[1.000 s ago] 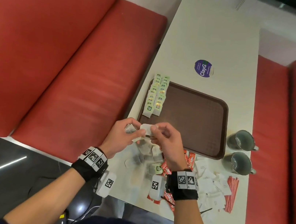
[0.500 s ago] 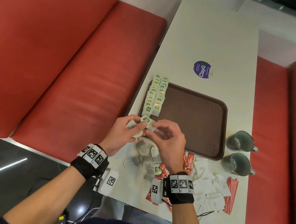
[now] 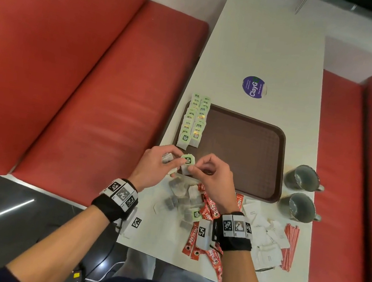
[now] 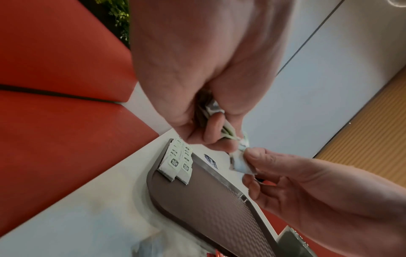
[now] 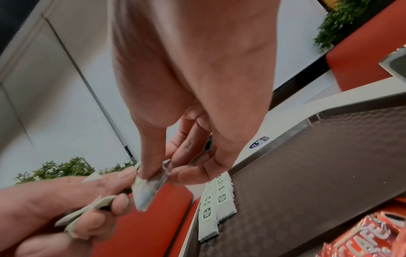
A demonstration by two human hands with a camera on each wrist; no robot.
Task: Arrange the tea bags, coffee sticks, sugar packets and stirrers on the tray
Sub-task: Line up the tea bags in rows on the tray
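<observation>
Tea bag held over tray's near-left corner.
Tea bag [image 3: 187, 161] was pinched by left hand [image 3: 155, 168] and right hand [image 3: 210, 178]; rows [image 3: 194, 120] lay just beyond.

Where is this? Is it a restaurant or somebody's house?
Probably a cafe or canteen, not a house. Red padded booth seats line both sides of a long white table, and there is a brown serving tray with rows of tea bags, plus two mugs.
</observation>
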